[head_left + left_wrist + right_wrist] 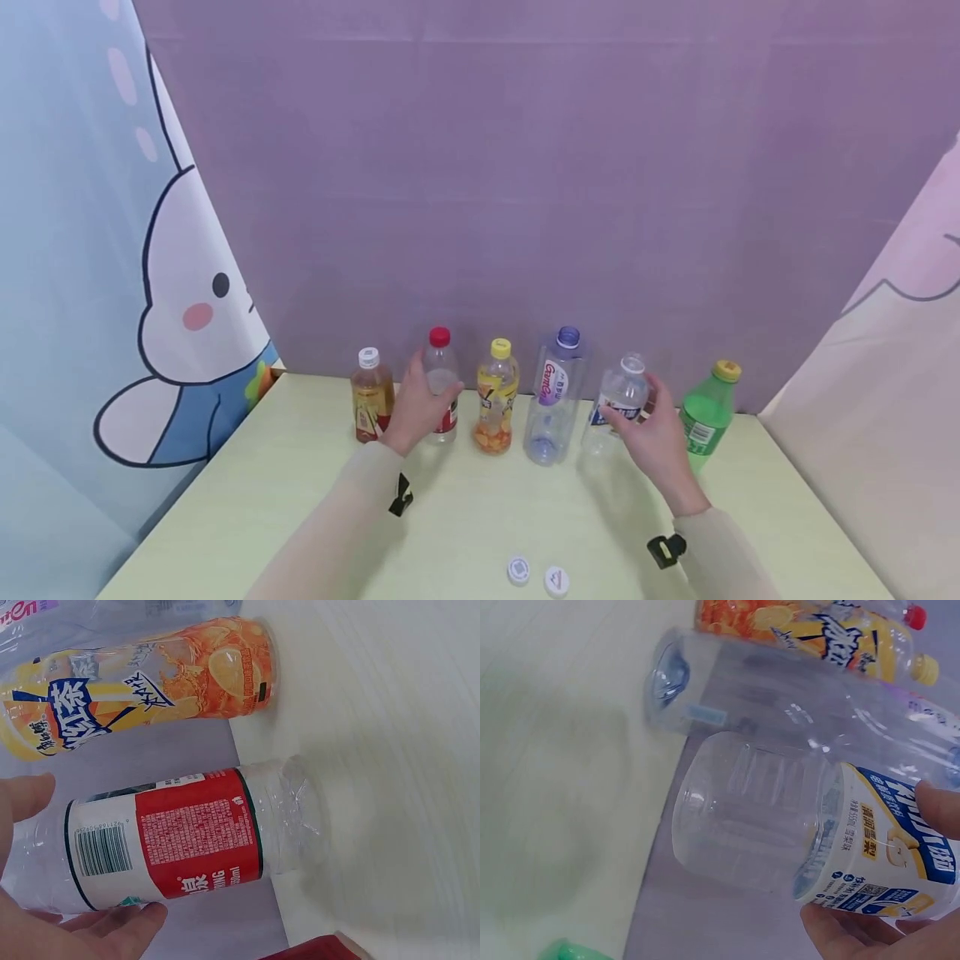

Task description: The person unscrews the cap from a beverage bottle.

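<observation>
My left hand (422, 406) grips a clear bottle with a red cap (440, 337) and a red-and-white label (199, 836). Its thumb and fingers lie on opposite sides of the bottle in the left wrist view. On the right, my right hand (656, 437) holds an uncapped clear bottle (621, 392) around its blue-and-white label (885, 844), thumb over the front and fingers behind. Between them stand a yellow-capped bottle (497, 400) with an orange-fruit label and a tall, uncapped bluish bottle (551, 417).
A white-capped bottle of amber drink (371, 400) stands left of my left hand. Beyond my right hand is a green bottle with a yellow cap (708, 412). Two white caps (518, 570) lie near the table's front edge. A purple cloth (525, 183) hangs behind the row.
</observation>
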### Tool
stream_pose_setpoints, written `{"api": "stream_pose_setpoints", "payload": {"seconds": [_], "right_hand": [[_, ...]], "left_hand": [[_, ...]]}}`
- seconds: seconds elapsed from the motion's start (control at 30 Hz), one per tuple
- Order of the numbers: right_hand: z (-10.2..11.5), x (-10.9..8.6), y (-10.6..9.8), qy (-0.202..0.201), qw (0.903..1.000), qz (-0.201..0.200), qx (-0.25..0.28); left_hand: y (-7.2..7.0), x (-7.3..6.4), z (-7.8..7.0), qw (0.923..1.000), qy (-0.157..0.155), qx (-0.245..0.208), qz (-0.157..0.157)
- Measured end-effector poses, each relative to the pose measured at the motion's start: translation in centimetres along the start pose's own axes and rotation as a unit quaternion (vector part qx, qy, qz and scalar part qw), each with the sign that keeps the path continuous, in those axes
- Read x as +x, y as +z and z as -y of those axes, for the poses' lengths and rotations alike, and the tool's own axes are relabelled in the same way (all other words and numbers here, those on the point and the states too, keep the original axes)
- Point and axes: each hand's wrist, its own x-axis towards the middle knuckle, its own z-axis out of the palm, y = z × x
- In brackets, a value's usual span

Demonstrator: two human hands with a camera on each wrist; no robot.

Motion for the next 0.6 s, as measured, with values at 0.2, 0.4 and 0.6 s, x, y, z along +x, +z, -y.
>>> {"api": "stream_pose_setpoints", "payload": {"seconds": [0.2,0.4,0.6], "right_hand": [[-1.6,1.1,0.7,0.021,0.9996,0.018,0.001],[-2.8,1.5,1.1,0.031,0.9989,0.031,-0.017],[-3.5,1.4,1.3,0.041,0.9980,0.039,-0.028]], "left_hand": [[0.3,0.0,-0.2,0.9998,-0.012,-0.018,0.006],[0.2,-0.1,-0.4,0.9997,-0.017,-0.017,0.006],[0.2,-0.5,-0.3,0.9997,-0.017,-0.016,0.004]]}}
